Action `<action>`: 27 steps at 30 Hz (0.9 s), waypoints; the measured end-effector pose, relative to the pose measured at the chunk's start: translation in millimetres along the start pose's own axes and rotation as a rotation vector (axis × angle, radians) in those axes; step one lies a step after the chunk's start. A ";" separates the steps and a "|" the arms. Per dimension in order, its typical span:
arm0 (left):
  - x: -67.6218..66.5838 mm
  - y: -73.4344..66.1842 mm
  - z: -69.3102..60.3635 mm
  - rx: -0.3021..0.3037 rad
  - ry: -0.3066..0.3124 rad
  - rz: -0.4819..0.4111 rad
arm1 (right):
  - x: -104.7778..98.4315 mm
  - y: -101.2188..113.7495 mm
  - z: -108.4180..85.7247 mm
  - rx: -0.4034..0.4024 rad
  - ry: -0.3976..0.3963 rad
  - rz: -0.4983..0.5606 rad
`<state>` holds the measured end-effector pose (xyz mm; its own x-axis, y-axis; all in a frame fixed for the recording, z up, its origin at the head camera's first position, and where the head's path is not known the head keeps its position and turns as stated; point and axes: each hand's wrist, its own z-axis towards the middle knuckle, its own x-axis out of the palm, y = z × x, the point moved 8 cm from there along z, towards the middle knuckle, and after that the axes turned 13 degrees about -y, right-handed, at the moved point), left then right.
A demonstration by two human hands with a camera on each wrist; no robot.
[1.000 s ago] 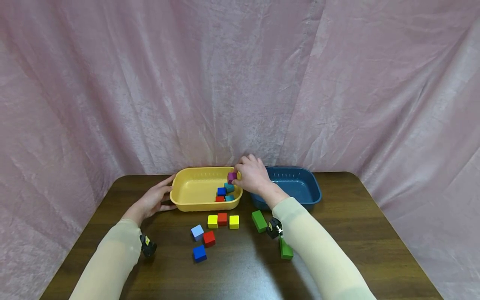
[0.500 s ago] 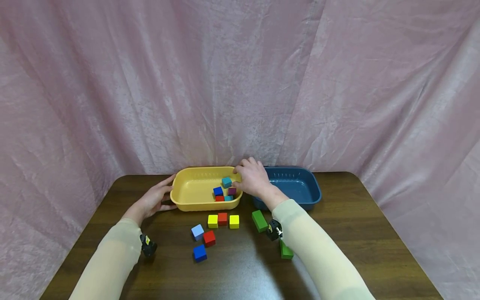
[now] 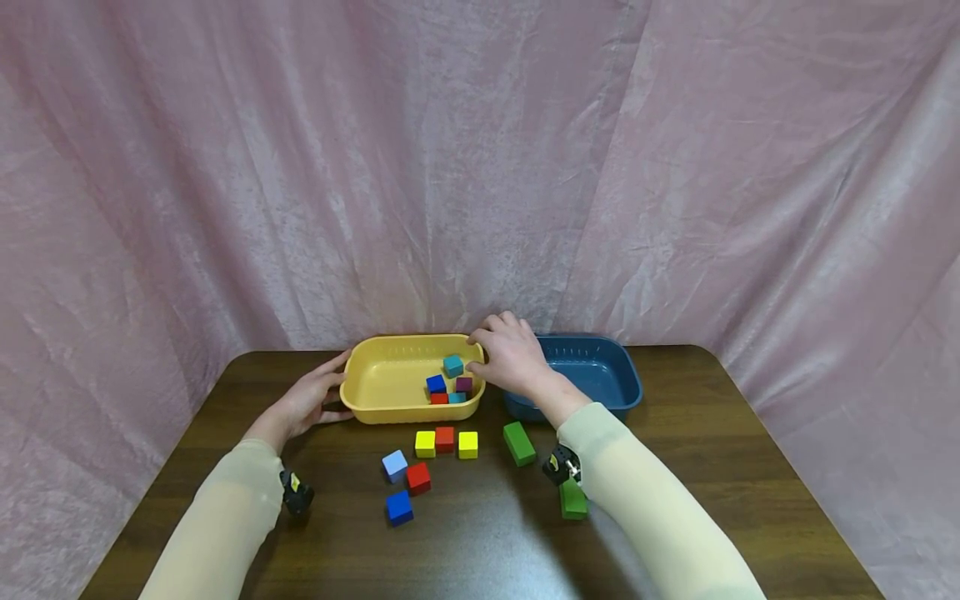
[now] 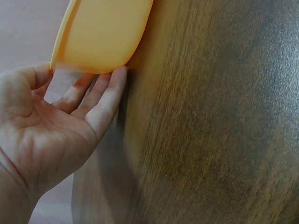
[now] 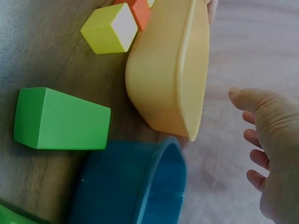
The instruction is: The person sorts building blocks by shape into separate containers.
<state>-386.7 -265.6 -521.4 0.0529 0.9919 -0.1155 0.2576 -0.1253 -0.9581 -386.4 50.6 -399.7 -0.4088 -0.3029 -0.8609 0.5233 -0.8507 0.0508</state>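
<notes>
My left hand (image 3: 303,402) touches the left end of the yellow tray (image 3: 390,413); in the left wrist view its thumb meets the rim and its extended fingers (image 4: 106,105) rest against the outer wall. Over the tray's right end hovers my right hand (image 3: 512,358), holding nothing, thumb and fingers apart. In the right wrist view that hand (image 5: 275,154) is clear of the tray. Near that end inside lie a purple cube (image 3: 464,384), a teal cube (image 3: 453,365), a blue cube (image 3: 436,383), a red cube (image 3: 439,398) and another teal block (image 3: 457,397).
A blue tray (image 3: 633,392) stands to the right, partly behind my right forearm. In front lie two green blocks (image 3: 519,442), two yellow cubes (image 3: 425,444), two red cubes (image 3: 418,478), a light blue cube (image 3: 395,466) and a blue cube (image 3: 399,507). A pink curtain (image 3: 480,167) hangs behind.
My right hand has let go of the purple cube, which dropped into the yellow tray. The cubes there shifted slightly, and the hand has drawn a little to the right. The left hand stays put.
</notes>
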 end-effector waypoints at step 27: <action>-1.6 -0.3 0.5 0.009 0.005 0.002 | -26.1 61.9 -39.9 -0.260 -0.077 0.145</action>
<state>-387.4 -267.0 -521.0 0.0578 0.9916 -0.1158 0.2489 -0.1266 -0.9602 -313.5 23.0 -394.3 -0.3665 -0.4530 -0.8127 0.7501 -0.6607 0.0300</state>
